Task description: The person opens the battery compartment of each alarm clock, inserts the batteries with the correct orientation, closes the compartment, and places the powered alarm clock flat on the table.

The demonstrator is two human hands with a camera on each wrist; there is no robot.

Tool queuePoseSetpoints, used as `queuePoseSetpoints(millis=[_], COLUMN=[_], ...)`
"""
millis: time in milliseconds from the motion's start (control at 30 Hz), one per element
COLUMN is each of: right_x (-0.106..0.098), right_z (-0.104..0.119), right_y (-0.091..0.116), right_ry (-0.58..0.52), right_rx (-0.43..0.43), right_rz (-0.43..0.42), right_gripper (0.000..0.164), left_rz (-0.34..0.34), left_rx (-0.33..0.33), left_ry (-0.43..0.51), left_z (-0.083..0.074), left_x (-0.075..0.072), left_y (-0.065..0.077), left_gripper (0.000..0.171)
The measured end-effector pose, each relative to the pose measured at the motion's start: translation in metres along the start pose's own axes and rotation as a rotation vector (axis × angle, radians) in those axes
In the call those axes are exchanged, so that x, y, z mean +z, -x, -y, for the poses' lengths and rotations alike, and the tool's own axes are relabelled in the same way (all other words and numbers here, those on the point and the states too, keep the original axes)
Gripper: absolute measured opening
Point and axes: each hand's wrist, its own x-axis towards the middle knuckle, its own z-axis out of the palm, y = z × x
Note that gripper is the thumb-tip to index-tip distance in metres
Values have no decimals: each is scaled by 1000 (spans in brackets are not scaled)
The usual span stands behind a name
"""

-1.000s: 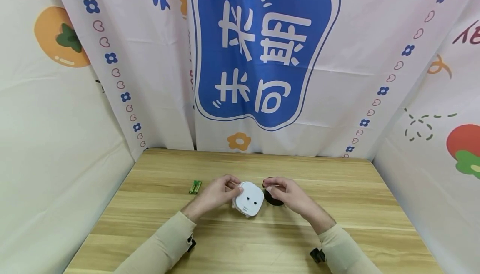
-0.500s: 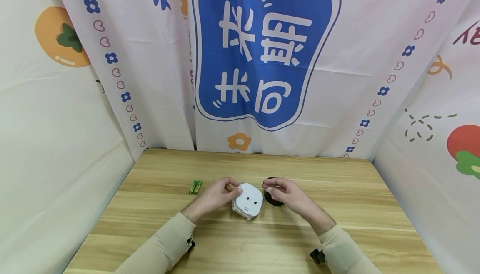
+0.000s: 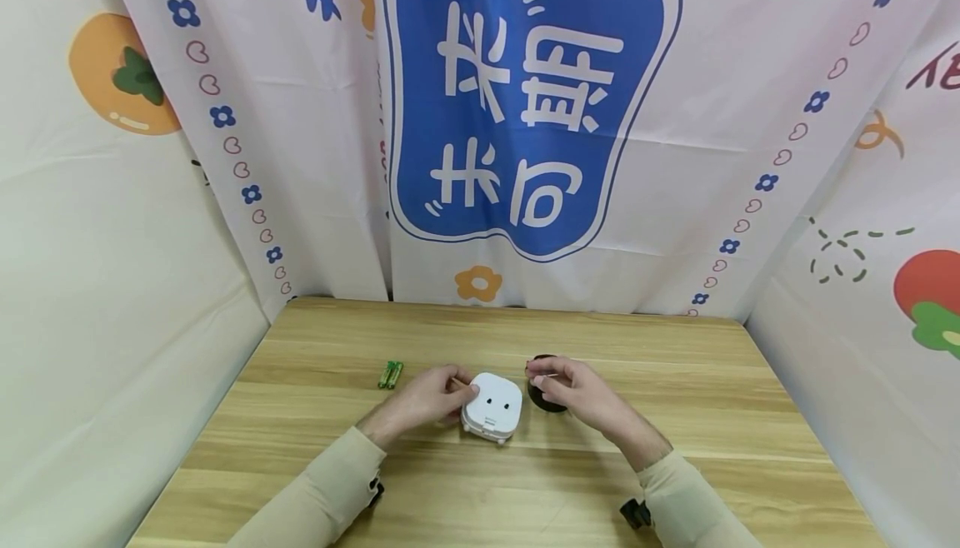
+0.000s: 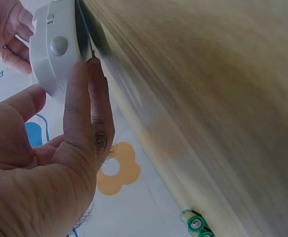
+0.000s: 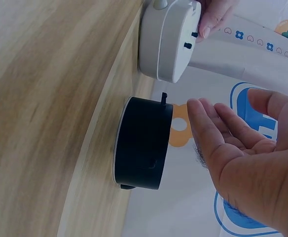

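Note:
A white rounded-square device (image 3: pixel 492 402), which looks like a small alarm clock with its back up, sits in the middle of the table. Two small black knobs stand out of its upper face, and round white feet show along its near side. My left hand (image 3: pixel 432 396) grips its left edge; in the left wrist view the thumb lies on one side and two fingers reach to the underside. Right of it stands a black round housing (image 5: pixel 144 143) with a small black peg at its rim. My right hand (image 5: pixel 247 148) hovers just above that housing with loosely bent fingers, holding nothing.
Two green batteries (image 3: pixel 390 375) lie side by side on the wooden table (image 3: pixel 637 348), left of the left hand. Printed cloth (image 3: pixel 330 198) hangs behind the table and along both sides. Black straps show under both sleeves.
The left hand has drawn the white alarm clock slightly toward the near edge and to the left, turning it a little. The right hand and the black housing have stayed put.

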Motion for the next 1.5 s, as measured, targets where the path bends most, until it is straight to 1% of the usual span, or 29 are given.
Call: queuePoseSetpoints(millis=[200, 333, 400, 500, 567, 700, 800, 900, 1067, 1200, 1300, 1400, 1500], right_x=[1, 1, 1, 1, 1, 2, 2, 3, 3, 4, 4, 5, 6], right_z=[0, -1, -1, -1, -1, 0, 0, 0, 1, 1, 1, 1, 2], right_y=[0, 0, 0, 0, 0, 0, 1, 1, 1, 2, 2, 2, 1], right_ry=[-2, -1, -1, 3, 6, 14, 24, 34, 45, 52, 62, 69, 72], right_rx=[1, 1, 0, -2, -3, -1, 2, 2, 3, -3, -3, 0, 1], right_rz=[-5, -8, -8, -6, -5, -6, -7, -8, -5, -1, 0, -1, -1], right_gripper=[48, 47, 48, 48, 49, 49, 49, 48, 48, 47, 48, 48, 47], left_rz=[3, 11, 10, 10, 16, 56, 82, 100, 141, 190, 211, 211, 184], left_rx=[-9, 1, 20, 82, 147, 296, 384, 444, 515, 550, 548, 532, 511], left_ry=[-21, -27, -69, -185, -277, -449, -564, -630, -669, -698, -708, -707, -702], left_z=[3, 3, 3, 4, 5, 9, 11, 13, 16, 16, 15, 15, 14], left_x=[0, -4, -6, -12, -17, -25, -28, -28, -28, -26, -23, -20, -17], left_y=[2, 5, 6, 5, 4, 0, -3, -6, -10, -13, -14, -16, -17], left_gripper=[37, 38, 40, 41, 43, 46, 47, 51, 63, 70, 71, 72, 71])
